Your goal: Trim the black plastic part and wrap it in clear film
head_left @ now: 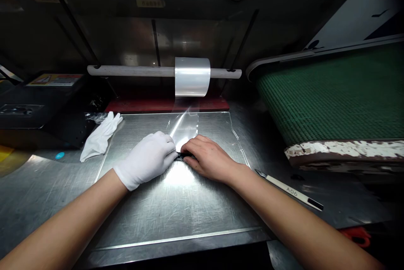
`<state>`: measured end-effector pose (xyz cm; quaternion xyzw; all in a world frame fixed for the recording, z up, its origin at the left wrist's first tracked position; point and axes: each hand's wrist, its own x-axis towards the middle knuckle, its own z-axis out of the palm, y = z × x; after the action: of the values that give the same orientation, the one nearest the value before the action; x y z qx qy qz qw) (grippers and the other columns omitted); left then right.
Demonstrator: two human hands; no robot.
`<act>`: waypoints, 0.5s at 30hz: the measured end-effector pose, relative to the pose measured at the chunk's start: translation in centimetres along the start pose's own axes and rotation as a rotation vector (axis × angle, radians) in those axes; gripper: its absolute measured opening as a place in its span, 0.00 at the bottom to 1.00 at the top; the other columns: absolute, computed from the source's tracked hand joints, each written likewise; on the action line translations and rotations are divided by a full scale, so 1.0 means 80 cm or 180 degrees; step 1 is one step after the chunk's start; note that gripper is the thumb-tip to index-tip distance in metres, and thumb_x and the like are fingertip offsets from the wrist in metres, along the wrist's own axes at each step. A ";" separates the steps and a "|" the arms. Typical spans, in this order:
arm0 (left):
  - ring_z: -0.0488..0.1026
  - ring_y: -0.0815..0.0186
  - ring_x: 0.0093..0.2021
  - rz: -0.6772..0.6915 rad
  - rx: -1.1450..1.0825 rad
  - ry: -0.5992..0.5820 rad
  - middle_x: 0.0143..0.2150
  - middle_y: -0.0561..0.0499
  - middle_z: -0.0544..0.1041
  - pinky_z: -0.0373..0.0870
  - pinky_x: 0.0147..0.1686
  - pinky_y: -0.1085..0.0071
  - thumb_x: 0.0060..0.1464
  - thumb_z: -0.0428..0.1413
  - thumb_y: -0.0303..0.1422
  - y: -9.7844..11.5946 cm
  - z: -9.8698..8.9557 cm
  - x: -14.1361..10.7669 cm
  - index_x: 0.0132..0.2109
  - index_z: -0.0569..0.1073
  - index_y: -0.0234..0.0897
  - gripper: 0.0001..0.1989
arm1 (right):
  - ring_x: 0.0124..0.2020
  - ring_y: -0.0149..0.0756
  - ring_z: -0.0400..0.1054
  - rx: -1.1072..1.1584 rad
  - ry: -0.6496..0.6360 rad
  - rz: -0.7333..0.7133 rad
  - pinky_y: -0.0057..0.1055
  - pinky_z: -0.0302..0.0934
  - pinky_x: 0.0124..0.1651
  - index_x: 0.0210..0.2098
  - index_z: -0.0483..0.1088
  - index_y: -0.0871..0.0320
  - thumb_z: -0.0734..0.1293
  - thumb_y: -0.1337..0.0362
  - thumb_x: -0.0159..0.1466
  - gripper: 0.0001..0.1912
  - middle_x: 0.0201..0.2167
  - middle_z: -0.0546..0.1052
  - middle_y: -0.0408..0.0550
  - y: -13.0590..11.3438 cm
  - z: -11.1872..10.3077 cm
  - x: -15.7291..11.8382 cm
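My left hand (148, 156), in a white glove, and my bare right hand (210, 158) meet over the middle of the metal plate (176, 215). Between their fingertips is a small dark piece (180, 156), mostly hidden, its kind not clear. Both hands are closed on it from either side. A strip of clear film (184, 125) hangs from the film roll (192, 77) and runs down to the fingertips. Right of my right forearm lies a craft knife (290, 191) marked A06.
The roll sits on a white rod (132, 71) above a red bar (142, 104). At left are a black machine (41, 110) and a loose white glove (101, 137). A green conveyor belt (337, 97) stands at right; a red-handled item (358, 235) shows below it.
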<state>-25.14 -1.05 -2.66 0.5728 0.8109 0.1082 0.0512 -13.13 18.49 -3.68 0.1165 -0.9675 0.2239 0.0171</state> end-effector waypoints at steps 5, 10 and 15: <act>0.71 0.55 0.45 -0.0123 0.0012 0.0221 0.41 0.46 0.76 0.70 0.46 0.58 0.70 0.52 0.34 0.004 0.003 -0.003 0.40 0.74 0.38 0.10 | 0.48 0.43 0.69 0.0249 -0.0069 0.0076 0.39 0.65 0.54 0.45 0.75 0.58 0.71 0.70 0.69 0.06 0.44 0.80 0.47 0.001 -0.004 0.007; 0.70 0.55 0.42 -0.0067 0.0112 0.0212 0.38 0.46 0.74 0.68 0.43 0.58 0.68 0.53 0.29 0.007 0.002 -0.002 0.36 0.73 0.38 0.10 | 0.50 0.44 0.69 -0.0089 0.0024 -0.0103 0.42 0.64 0.56 0.48 0.77 0.55 0.68 0.67 0.72 0.08 0.47 0.81 0.48 -0.002 -0.001 0.002; 0.70 0.55 0.41 -0.0089 0.0107 0.0248 0.38 0.45 0.74 0.68 0.41 0.58 0.67 0.52 0.27 0.009 0.007 0.003 0.35 0.72 0.38 0.10 | 0.49 0.47 0.69 -0.0621 0.0184 -0.0114 0.45 0.65 0.54 0.54 0.76 0.56 0.66 0.57 0.75 0.13 0.47 0.80 0.51 -0.010 0.012 -0.009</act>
<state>-24.43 -0.56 -3.02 0.5576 0.8219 0.1161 0.0114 -12.24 17.50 -4.24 0.1250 -0.9815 0.1316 0.0602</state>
